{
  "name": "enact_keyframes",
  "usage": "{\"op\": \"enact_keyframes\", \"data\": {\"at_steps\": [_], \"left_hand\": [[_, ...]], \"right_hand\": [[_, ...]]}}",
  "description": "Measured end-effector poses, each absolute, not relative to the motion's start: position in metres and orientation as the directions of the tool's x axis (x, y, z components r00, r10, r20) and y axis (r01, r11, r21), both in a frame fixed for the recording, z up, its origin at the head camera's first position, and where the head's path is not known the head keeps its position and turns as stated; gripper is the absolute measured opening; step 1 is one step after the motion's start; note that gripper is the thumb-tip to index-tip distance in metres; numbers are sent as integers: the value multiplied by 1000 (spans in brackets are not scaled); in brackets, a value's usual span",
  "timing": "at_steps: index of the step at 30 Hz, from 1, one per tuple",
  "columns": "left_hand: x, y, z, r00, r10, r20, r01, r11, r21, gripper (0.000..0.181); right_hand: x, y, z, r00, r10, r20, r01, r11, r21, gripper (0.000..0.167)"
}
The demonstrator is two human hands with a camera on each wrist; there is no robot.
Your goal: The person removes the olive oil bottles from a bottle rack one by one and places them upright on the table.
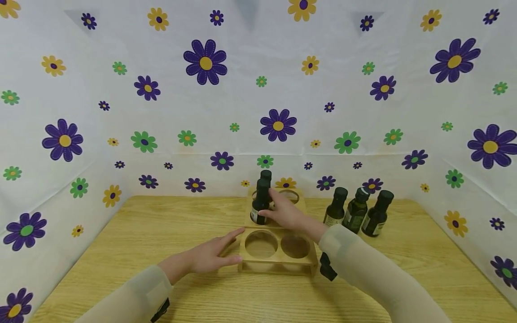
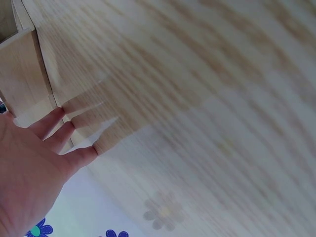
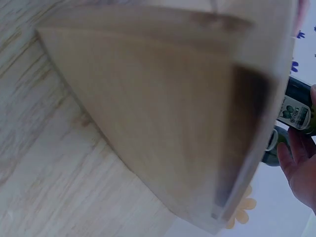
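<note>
A light wooden rack [image 1: 278,260] with round holes on two levels stands on the table. My right hand [image 1: 287,211] grips a small dark green olive oil bottle [image 1: 257,210] upright at the rack's upper level, in the left front hole or just over it; I cannot tell which. Its label [image 3: 295,112] shows in the right wrist view. Right behind it stands another dark bottle [image 1: 265,174] in the rear left hole. At the rack's left side, my left hand [image 1: 202,258] has its fingers stretched out, the tips touching or nearly touching the wood.
Right of the rack stand three dark bottles: one nearest the rack [image 1: 335,211], a middle one [image 1: 355,214] and a right one [image 1: 375,219]. Flower-printed white cloth [image 1: 242,98] walls the wooden table [image 1: 194,296] at the back and both sides.
</note>
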State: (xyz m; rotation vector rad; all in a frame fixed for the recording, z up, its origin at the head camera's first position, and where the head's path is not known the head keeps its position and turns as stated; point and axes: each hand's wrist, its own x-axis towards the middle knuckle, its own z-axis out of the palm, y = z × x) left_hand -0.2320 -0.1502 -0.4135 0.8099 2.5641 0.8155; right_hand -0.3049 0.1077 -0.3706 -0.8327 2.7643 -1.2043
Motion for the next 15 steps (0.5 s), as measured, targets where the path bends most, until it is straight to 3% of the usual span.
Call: {"op": "enact_keyframes", "data": {"at_steps": [8, 15], "left_hand": [[-231, -150, -414, -779, 614, -125, 427, 666, 611, 75], [-231, -150, -414, -778, 618, -117, 437, 665, 606, 75]], "right_hand": [[-300, 115, -356, -870, -439, 225, -468, 590, -658, 55], [-295, 130, -345, -834, -456, 310, -536, 541, -648, 49]]}}
